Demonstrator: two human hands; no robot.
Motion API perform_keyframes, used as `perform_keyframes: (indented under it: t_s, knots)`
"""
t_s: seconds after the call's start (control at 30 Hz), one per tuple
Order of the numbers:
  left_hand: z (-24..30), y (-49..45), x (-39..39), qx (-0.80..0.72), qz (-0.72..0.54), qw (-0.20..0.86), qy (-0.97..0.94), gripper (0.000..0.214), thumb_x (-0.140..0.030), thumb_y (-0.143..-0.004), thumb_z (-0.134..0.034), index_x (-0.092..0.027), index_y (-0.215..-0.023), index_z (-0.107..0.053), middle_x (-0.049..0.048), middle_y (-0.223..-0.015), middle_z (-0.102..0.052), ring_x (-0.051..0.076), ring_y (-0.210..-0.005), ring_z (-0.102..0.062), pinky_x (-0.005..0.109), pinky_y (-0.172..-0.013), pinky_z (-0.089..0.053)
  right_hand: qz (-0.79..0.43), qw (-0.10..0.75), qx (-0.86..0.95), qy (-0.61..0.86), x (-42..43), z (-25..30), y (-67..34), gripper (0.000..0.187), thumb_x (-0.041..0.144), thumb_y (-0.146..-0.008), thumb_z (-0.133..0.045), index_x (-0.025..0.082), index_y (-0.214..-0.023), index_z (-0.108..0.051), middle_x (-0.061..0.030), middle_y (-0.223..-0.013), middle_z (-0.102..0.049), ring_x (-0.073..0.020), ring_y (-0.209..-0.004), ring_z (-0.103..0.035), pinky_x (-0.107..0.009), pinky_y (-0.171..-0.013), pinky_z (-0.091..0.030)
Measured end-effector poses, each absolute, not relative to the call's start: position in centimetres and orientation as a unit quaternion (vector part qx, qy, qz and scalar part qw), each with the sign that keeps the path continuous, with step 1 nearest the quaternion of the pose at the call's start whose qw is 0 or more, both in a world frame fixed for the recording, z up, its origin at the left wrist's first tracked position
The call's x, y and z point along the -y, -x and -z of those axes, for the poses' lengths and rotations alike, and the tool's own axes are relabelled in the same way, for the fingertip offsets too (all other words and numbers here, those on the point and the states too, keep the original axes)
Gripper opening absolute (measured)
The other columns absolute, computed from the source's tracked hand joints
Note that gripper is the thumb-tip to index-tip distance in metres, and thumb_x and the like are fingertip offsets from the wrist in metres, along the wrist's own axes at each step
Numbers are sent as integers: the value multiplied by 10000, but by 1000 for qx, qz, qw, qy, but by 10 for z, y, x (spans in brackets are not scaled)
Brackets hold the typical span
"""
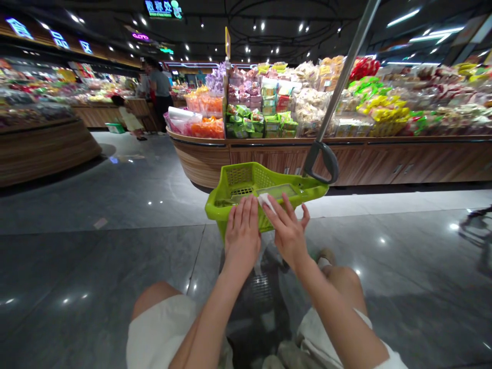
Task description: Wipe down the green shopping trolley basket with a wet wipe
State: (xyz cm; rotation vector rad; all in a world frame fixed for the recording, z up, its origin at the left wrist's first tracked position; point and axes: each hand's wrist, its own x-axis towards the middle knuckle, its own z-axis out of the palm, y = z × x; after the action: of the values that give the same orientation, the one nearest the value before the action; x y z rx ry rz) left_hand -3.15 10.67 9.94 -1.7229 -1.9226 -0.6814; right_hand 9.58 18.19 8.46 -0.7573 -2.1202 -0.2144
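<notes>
Two hands rest on the near rim of a green plastic basket (303, 187): the left hand (242, 231) lies open and flat, while the right hand (287, 233) touches a white tissue (266, 202), its grip unclear.

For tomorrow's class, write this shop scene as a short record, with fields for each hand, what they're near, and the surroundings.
Left hand: flat, against the white tissue
Right hand: fingers on the tissue
Nearby: lime-green plastic basket beneath both hands
Surroundings: wood-fronted snack counter ahead; shopper standing beyond
</notes>
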Motion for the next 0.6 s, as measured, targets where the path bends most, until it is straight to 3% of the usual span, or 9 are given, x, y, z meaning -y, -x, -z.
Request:
perform_keyframes:
  t_s: [0.2, 0.4, 0.47, 0.6]
  knots:
    - [-101, 34, -112, 705, 251, 221, 626, 782, -140, -825, -522, -36, -1543, -231, 147, -1601, -356, 278, -1494, -294, 455, -1241, -226, 64, 510, 721, 464, -215, -68, -111, 755, 58, -810, -365, 318, -1518, -368, -63, -1537, -473, -240, -1520, -249, -571, -1178, -108]
    - [-97, 36, -116, 701, 253, 229, 626, 748, -109, -830, -496, -52, -1537, -256, 153, -1591, -372, 271, -1491, -300, 472, -1231, -247, 142, 443, 826, 318, -192, -52, -81, 673, 53, -862, -414, 335, -1473, -446, -52, -1469, -557, -199, -1480, -341, -513, -1220, -5]
    - [-97, 36, -116, 701, 249, 228, 628, 759, -111, -834, -496, -52, -1544, -233, 159, -1587, -377, 266, -1486, -311, 470, -1227, -259, 143, 468, 797, 353, -203, -47, -89, 690, 56, -853, -407, 341, -1481, -434, -62, -1467, -558, -223, -1480, -344, -565, -1211, 0]
    - [-97, 34, -117, 702, 247, 227, 629, 782, -120, -835, -506, -41, -1552, -204, 155, -1598, -357, 277, -1487, -301, 477, -1235, -239, 97, 548, 688, 466, -218, -41, -98, 739, 71, -838, -364, 279, -1547, -321, -120, -1532, -469, -270, -1527, -222, -661, -1173, -71]
